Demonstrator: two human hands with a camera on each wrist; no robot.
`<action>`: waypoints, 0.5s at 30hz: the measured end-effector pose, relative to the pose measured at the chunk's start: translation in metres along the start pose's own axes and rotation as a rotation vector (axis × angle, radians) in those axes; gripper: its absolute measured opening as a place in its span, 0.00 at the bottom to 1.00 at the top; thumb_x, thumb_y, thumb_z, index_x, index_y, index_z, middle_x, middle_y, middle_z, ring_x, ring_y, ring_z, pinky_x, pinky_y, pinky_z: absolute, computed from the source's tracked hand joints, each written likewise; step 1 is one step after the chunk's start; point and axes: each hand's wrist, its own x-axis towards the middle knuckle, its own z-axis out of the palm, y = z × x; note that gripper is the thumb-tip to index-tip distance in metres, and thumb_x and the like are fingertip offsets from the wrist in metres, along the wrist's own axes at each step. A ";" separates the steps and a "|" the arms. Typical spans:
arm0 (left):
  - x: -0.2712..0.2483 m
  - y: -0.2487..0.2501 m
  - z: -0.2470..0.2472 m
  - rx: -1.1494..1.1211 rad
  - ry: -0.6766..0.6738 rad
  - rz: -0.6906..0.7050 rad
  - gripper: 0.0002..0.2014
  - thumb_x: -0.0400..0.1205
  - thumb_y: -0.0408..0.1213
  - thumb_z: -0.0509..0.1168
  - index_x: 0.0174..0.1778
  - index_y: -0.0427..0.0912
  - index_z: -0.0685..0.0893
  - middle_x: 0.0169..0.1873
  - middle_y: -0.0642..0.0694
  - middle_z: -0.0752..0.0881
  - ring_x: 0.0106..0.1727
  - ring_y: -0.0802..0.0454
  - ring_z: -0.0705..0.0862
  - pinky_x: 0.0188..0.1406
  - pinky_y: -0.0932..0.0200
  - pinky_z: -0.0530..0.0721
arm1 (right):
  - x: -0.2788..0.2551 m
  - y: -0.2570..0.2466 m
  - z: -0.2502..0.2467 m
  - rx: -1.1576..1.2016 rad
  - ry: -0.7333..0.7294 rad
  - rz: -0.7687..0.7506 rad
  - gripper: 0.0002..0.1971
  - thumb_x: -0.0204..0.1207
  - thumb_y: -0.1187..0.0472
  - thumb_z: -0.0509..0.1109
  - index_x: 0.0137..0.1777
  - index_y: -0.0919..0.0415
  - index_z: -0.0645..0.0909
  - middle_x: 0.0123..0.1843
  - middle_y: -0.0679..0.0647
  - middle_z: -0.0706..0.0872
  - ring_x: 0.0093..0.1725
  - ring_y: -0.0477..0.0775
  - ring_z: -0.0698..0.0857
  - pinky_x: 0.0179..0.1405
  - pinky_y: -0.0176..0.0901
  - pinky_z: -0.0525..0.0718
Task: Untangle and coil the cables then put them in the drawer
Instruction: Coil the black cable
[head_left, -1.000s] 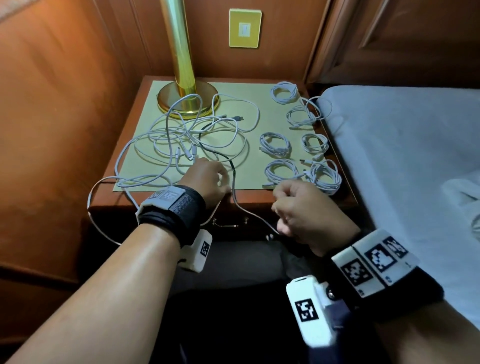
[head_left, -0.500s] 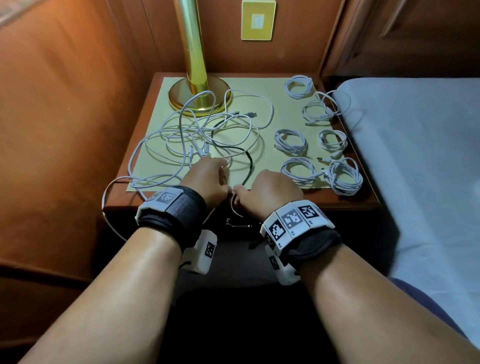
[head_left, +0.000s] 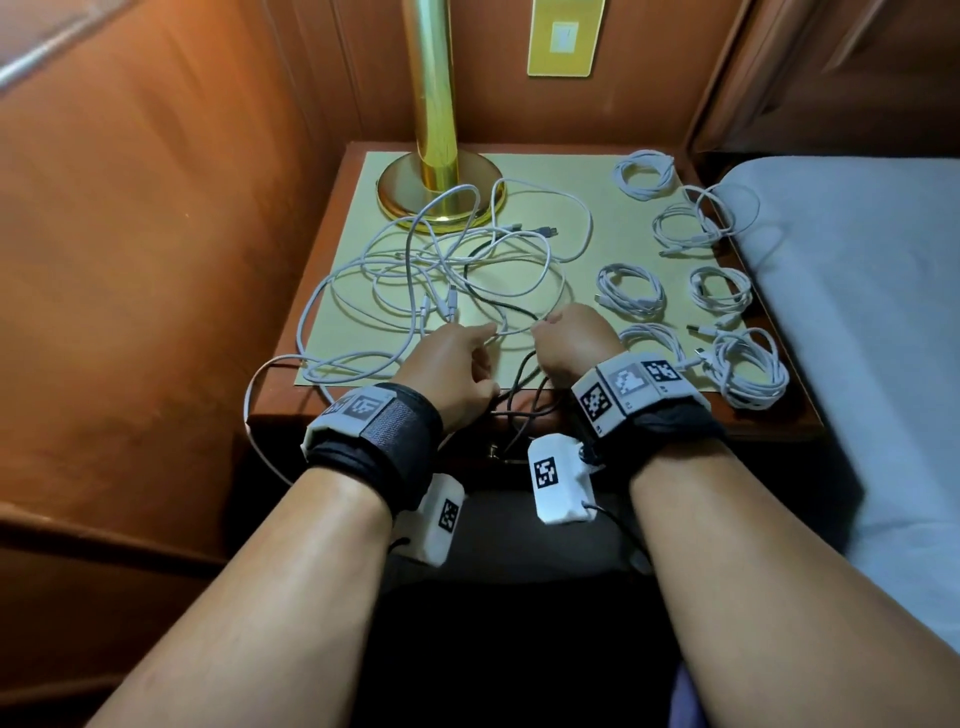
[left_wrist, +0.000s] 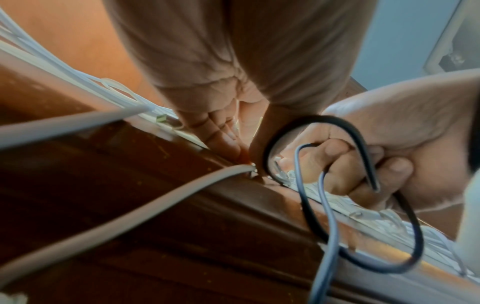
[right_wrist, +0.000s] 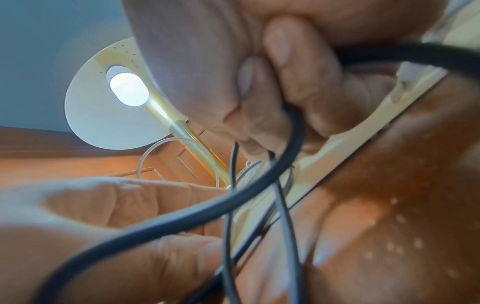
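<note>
6 white coils (head_left: 629, 289) already lie finished on the yellow mat (head_left: 582, 171), spread from 1 to 4 o'clock of the nightstand top (head_left: 332, 218). the white tangle (head_left: 441, 275) is not yet sorted and covers the mat from 9 to 12 o'clock, one loop crossing the brass lamp base (head_left: 395, 195) and another hanging over the 8 o'clock edge. the black cable (head_left: 498, 304) is the one in hand: it runs out of the tangle to the front edge at 6 o'clock and droops in loops below it. the right hand (head_left: 574, 340) is clenched around those black loops, gathering a coil. the left hand (head_left: 449, 371) sits just beside it, its fingertips (left_wrist: 235, 148) pinching at the mat edge where a white strand (left_wrist: 124, 201) ends; whether it also holds the black cable i cannot tell. by my reckoning the job is about halfway: the black coil is barely begun, several white cables remain knotted, and nothing is in the drawer, whose front is hidden behind the wrists.
</note>
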 end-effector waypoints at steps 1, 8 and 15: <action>0.001 -0.001 0.000 0.017 0.001 0.000 0.30 0.76 0.34 0.73 0.76 0.45 0.78 0.50 0.45 0.85 0.45 0.49 0.82 0.47 0.62 0.77 | -0.001 0.000 -0.001 -0.045 -0.004 -0.002 0.08 0.86 0.64 0.57 0.57 0.58 0.78 0.52 0.63 0.80 0.51 0.63 0.78 0.32 0.40 0.71; 0.005 0.005 0.003 0.215 -0.071 -0.006 0.27 0.84 0.43 0.67 0.79 0.43 0.71 0.63 0.39 0.75 0.64 0.40 0.79 0.63 0.48 0.80 | -0.016 -0.007 -0.024 0.113 0.248 -0.254 0.19 0.85 0.58 0.55 0.30 0.59 0.70 0.30 0.54 0.74 0.31 0.52 0.70 0.27 0.45 0.65; 0.005 0.021 0.005 0.440 -0.132 -0.072 0.33 0.87 0.47 0.57 0.86 0.40 0.54 0.76 0.39 0.65 0.76 0.36 0.66 0.67 0.39 0.74 | -0.052 -0.004 -0.076 0.685 0.729 -0.678 0.22 0.81 0.56 0.57 0.28 0.68 0.62 0.24 0.57 0.60 0.26 0.67 0.64 0.26 0.51 0.59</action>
